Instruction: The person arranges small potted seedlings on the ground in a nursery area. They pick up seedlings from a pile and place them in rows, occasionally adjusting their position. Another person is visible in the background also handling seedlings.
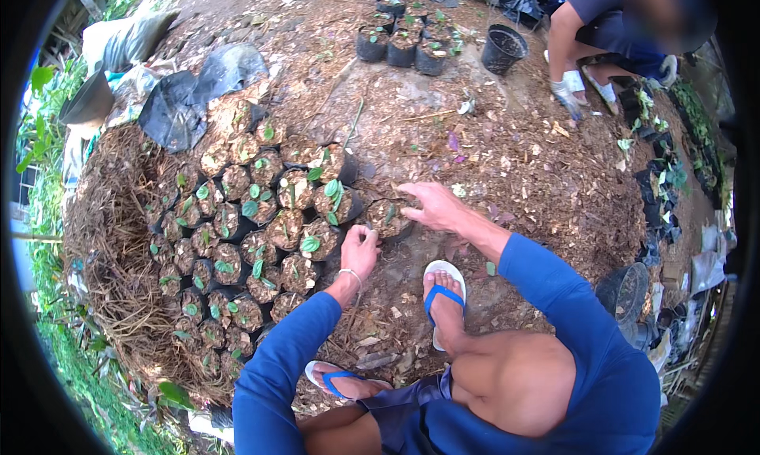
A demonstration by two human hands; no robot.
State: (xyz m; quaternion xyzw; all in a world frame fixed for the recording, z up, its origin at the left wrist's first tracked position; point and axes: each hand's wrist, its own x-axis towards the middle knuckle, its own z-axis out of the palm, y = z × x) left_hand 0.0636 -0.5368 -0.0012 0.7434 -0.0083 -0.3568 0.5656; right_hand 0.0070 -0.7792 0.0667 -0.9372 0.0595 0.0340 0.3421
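A black plastic grow bag (396, 234) filled with brown potting mix sits on the ground between my hands, with a small green cutting (390, 213) standing in it. My left hand (360, 252), a light band at its wrist, pinches the near left rim of this bag. On the other side, my right hand (438, 207) reaches over the right rim with thumb and fingers apart, the thumb by the edge. Directly left stand many similar bags packed in rows, including one bag with a broad-leafed cutting (311, 244) and another with several leaves (333, 195).
Dry straw (113, 265) borders the rows. Black plastic sheets (175, 113) lie behind them. Farther off are more potted plants (401, 42) and a black bucket (503, 50). A gloved co-worker (599, 27) crouches at upper right beside black bags (659, 187). Another bucket (623, 291) stands right.
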